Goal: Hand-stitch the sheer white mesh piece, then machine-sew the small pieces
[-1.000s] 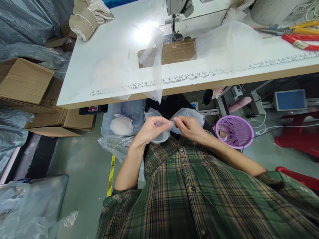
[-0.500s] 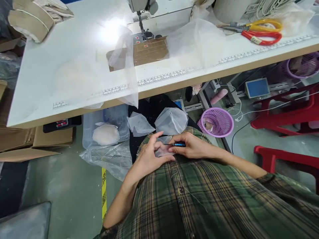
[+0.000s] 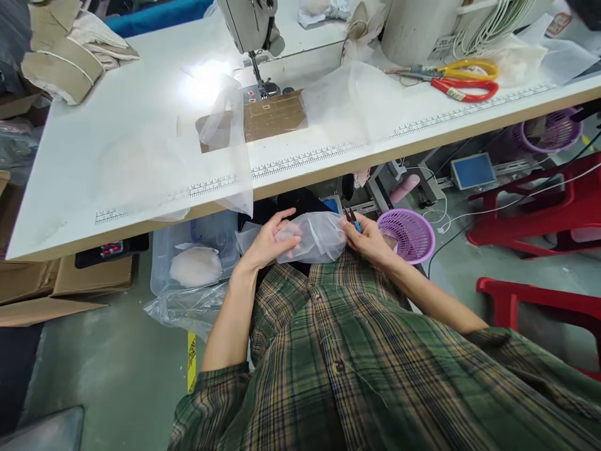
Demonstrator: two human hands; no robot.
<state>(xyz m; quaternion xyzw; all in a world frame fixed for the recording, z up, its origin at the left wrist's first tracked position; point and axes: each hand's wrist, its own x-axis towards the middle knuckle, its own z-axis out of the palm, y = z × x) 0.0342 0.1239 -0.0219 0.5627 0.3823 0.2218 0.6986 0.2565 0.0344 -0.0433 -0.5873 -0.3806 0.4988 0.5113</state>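
Observation:
A piece of sheer white fabric (image 3: 322,237) is spread over my lap, between my two hands. My left hand (image 3: 270,243) grips its left end, with some fingers showing through the thin cloth. At the other end, my right hand (image 3: 369,239) pinches the fabric's edge. That same hand also holds small thread snips (image 3: 355,222) with blue on the handle, blades pointing up and away from me. Another sheer piece (image 3: 245,238) lies by my left hand, partly hidden behind it.
Above my lap is the white sewing table (image 3: 154,81), with a sewing machine (image 3: 251,28), red-and-yellow scissors (image 3: 460,78) and more sheer fabric (image 3: 347,100). Below it stand a clear plastic bin (image 3: 162,250) at left and a purple basket (image 3: 420,235) at right, near red stools (image 3: 539,297).
My hands have moved apart and forward, my right hand shifting rightward with the snips now turned upward. The sheer fabric is stretched out between them. The head view has shifted slightly.

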